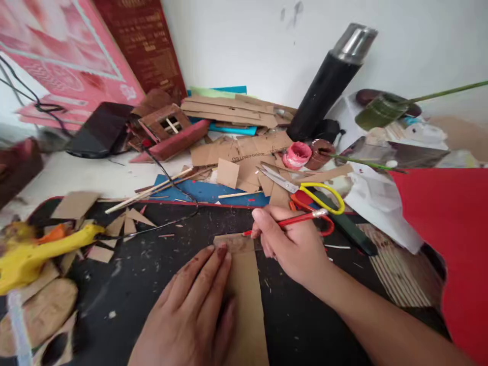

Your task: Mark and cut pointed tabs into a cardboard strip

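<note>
A strip of brown cardboard (247,300) lies lengthwise on the black mat, running toward me. My left hand (190,305) rests flat over its left side, fingers stretched out and pressing near the far end. In my right hand (292,244) is a red pencil (295,219), gripped between thumb and fingers. Its tip points left, at the far end of the strip. A slightly shiny band crosses the cardboard there; what it is I cannot tell. Just beyond my right hand lie scissors (322,194) with yellow and red handles, blades open.
A yellow glue gun (49,251) and cardboard scraps lie left on the black mat (122,300). Behind are a small brown model house (171,124), stacked cardboard strips (232,109), a black flask (324,91) and a pink jar (297,154). Red sheet (450,244) covers the right.
</note>
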Available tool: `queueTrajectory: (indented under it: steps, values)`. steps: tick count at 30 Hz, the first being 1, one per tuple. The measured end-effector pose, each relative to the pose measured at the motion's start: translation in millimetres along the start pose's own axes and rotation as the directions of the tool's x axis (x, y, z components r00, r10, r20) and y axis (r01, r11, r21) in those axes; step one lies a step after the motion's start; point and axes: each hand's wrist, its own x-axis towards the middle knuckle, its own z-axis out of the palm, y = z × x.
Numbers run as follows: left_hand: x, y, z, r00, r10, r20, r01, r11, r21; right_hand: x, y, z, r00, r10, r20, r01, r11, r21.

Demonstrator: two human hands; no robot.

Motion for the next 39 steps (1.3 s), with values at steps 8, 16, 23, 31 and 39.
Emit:
queueTrajectory:
  steps: [8, 16, 23, 31, 39]
  values:
    - [2.3, -1.3, -0.4, 1.0, 0.026, 0.011, -0.026, 0.999, 0.048, -0.9, 1.1, 0.1, 1.0, -0.003, 0.004, 0.003, 1.0, -0.011]
    - [1.8, -1.5, -0.4, 1.0, 0.016, 0.005, -0.017, 0.999, 0.051, -1.8, 5.1, 1.4, 0.999, -0.022, -0.027, 0.023, 0.999, 0.032]
    - [1.6, -0.9, -0.9, 1.0, 0.013, 0.014, -0.014, 0.999, 0.045, -1.7, 2.9, 1.2, 0.999, -0.035, 0.002, 0.034, 0.998, 0.046]
    - [2.5, -0.5, -1.5, 1.0, -0.008, 0.001, 0.008, 1.0, 0.018, -2.8, 1.5, 1.5, 0.995, -0.095, 0.016, 0.095, 0.995, 0.014]
    - [1.6, -0.9, -0.9, 1.0, -0.001, -0.02, 0.001, 1.0, 0.0, 0.7, -3.9, -0.5, 0.993, -0.101, 0.062, 0.102, 0.995, -0.007]
